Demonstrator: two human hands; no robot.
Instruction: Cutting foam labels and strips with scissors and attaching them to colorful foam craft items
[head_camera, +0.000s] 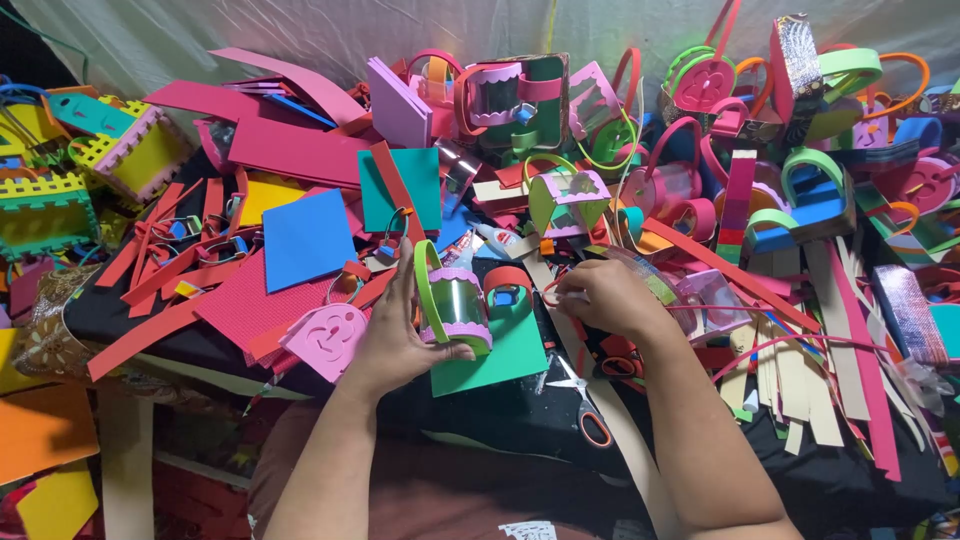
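The left hand (395, 345) closes its fingers round a small foam basket (455, 305), likely light, soft and crushable. It seems best held by its sides. The right hand (605, 298) pinches a thin red strip (760, 345).

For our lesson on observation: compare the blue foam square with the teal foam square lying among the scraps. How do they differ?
The blue foam square lies tilted like a diamond and is fully in view; the teal foam square sits nearly straight, with a red strip crossing it. The blue one lies nearer the left hand, the teal one farther back. Both are flat, plain sheets, similar in size.
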